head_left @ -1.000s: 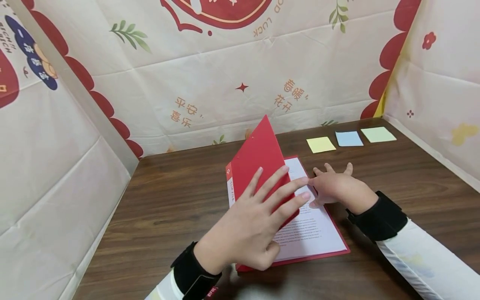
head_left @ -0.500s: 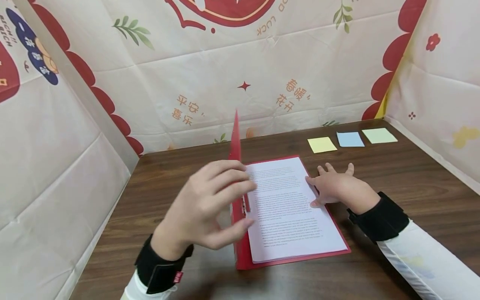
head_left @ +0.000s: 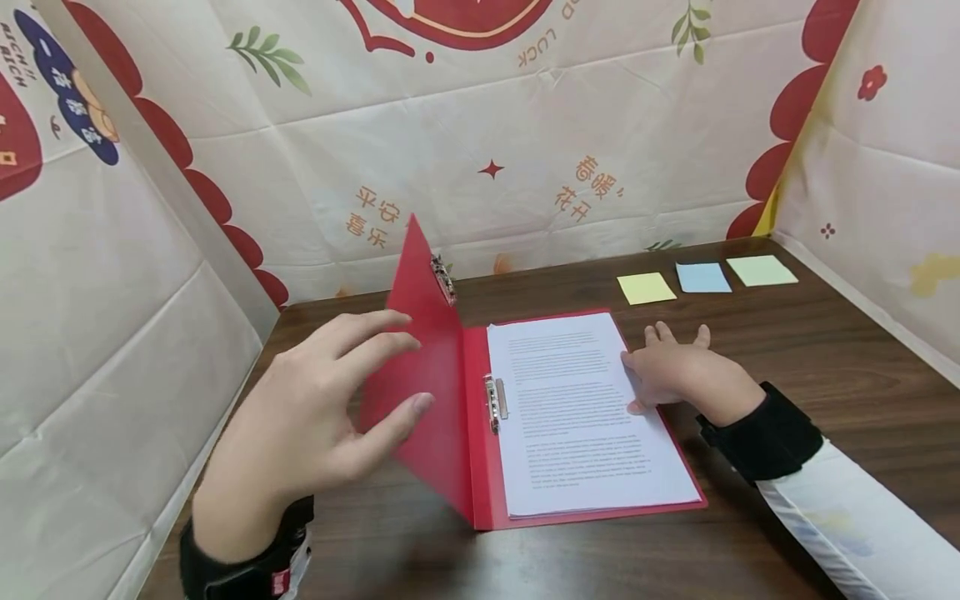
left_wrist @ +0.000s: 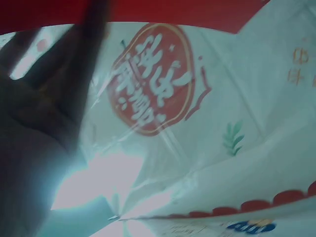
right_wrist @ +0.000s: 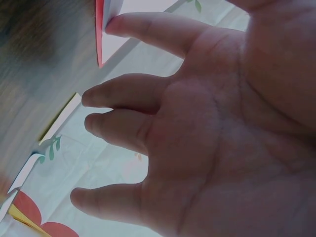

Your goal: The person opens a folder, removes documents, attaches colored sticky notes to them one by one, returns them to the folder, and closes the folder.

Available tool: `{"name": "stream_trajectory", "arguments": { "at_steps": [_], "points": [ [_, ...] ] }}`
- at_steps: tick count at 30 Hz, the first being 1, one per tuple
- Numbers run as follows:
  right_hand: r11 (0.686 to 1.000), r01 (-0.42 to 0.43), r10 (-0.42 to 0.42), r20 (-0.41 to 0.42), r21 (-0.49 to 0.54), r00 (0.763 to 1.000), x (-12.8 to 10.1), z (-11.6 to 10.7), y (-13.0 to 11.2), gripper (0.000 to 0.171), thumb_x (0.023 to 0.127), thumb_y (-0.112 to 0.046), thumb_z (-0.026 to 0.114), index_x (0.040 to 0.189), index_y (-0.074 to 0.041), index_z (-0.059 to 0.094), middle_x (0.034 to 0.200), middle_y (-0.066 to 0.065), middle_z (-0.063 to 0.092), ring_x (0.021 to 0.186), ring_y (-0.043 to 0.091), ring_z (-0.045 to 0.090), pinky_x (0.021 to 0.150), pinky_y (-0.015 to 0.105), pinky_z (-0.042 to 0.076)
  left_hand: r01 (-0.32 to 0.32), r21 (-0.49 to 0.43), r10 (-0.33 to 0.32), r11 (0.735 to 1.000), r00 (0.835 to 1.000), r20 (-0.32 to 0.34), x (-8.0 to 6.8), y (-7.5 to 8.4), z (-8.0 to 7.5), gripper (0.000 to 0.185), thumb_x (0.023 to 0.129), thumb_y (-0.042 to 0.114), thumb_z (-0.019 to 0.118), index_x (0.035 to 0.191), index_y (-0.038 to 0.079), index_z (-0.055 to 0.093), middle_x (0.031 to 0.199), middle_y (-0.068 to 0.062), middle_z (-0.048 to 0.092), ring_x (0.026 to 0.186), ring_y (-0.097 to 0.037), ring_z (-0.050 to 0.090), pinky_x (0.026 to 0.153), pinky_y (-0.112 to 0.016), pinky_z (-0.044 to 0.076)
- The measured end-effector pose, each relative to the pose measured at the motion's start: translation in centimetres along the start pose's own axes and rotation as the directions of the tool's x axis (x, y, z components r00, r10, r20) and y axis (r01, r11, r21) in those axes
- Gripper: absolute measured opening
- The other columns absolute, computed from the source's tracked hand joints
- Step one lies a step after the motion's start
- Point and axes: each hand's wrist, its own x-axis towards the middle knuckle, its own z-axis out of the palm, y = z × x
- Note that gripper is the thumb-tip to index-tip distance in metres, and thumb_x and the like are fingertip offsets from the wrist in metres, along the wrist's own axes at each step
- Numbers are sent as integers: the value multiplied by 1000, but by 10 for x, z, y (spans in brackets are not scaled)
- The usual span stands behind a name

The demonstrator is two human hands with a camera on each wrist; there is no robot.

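A red clip folder (head_left: 427,383) lies on the table with its cover raised and tilted to the left. Printed white sheets (head_left: 577,417) rest on its right half, beside a metal clip (head_left: 493,403); another clip (head_left: 443,279) sits on the inside of the cover. My left hand (head_left: 315,408) is at the cover's inner side, thumb and fingers apart and loosely bent. Part of that cover (left_wrist: 138,12) crosses the top of the left wrist view. My right hand (head_left: 678,371) rests at the right edge of the sheets with its fingers spread, thumb and index finger touching the paper.
Yellow (head_left: 647,288), blue (head_left: 702,277) and pale green (head_left: 762,271) sticky notes lie in a row at the back right of the wooden table (head_left: 360,533). Printed cloth (head_left: 300,192) hangs as walls behind and at both sides.
The folder's cover has swung up and over to the left, baring the sheets and clips. My left hand has moved left with it; the right hand has stayed at the sheets' edge.
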Motion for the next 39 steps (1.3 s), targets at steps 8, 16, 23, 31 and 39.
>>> {"name": "stream_trajectory", "arguments": {
  "at_steps": [8, 16, 23, 31, 39],
  "points": [
    [1000, -12, 12, -2, -7, 1000, 3, 0, 1, 87, 84, -42, 87, 155, -3, 52, 165, 46, 19, 158, 62, 8, 115, 91, 6, 498, 454, -651, 739, 702, 288, -5, 17, 3, 55, 99, 49, 68, 148, 23, 65, 149, -25, 62, 120, -50, 69, 79, -62, 61],
    [1000, -16, 16, -11, -13, 1000, 3, 4, 3, 85, 84, -42, 87, 151, -2, 55, 163, 47, 24, 157, 63, 12, 116, 91, 9, 524, 502, -724, 688, 540, 428, -3, 18, 16, 66, 102, 53, 62, 159, 22, 51, 153, -25, 59, 143, -56, 51, 110, -71, 47],
    [1000, -11, 10, -22, -19, 1000, 2, -2, 5, 84, 86, -42, 86, 152, -2, 54, 163, 46, 25, 157, 63, 13, 115, 91, 11, 497, 479, -688, 724, 570, 449, -11, 25, 8, 72, 101, 59, 62, 160, 21, 49, 156, -23, 57, 144, -57, 49, 120, -76, 33],
    [1000, -4, 4, -16, -15, 1000, 1, -3, 7, 83, 87, -42, 85, 152, -2, 54, 163, 46, 25, 157, 63, 15, 115, 91, 12, 556, 401, -680, 728, 517, 520, -1, 31, 25, 74, 99, 53, 69, 159, 15, 50, 152, -23, 60, 133, -49, 62, 97, -69, 56],
    [1000, 12, -12, -17, -15, 1000, 4, 0, 7, 83, 86, -42, 86, 151, -2, 55, 162, 47, 27, 156, 63, 16, 114, 91, 14, 613, 346, -666, 710, 425, 613, 6, 14, 61, 79, 97, 45, 75, 159, 7, 45, 140, -22, 66, 124, -45, 66, 101, -62, 58]
  ]
}}
